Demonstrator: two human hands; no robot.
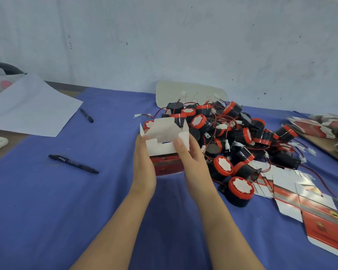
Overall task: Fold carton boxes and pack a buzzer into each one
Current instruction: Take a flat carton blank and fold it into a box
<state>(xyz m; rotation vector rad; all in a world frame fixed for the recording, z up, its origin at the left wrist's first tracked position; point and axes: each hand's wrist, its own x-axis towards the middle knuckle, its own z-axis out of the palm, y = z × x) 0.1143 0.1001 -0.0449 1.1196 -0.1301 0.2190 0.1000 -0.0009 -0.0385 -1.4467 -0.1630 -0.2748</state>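
A half-folded carton box [165, 151] was held over the blue cloth [66, 211], its red printed side turned toward the person and its white flaps standing open at the top. It was gripped on one side by the left hand [144, 164], whose fingers were wrapped round the far side out of view. The other side was gripped by the right hand [193, 164], with the thumb laid against a white front flap.

Just right of the box, and partly behind it, a heap of buzzers [232, 133] was piled on the cloth: black round bodies with red caps and white labels, tangled with red and black wires and white plugs. Right of the box and nearer the person, flat red-and-white carton blanks [300, 201] were spread, partly under the heap. Further right of the box, more blanks [316, 125] were stacked, blurred.

Behind the box, a white rounded card [183, 92] was leaned at the wall [164, 36]. Left of the box a black pen [73, 164] was laid on the cloth; a second pen [86, 115] and a white paper sheet [31, 108] were seen further left.
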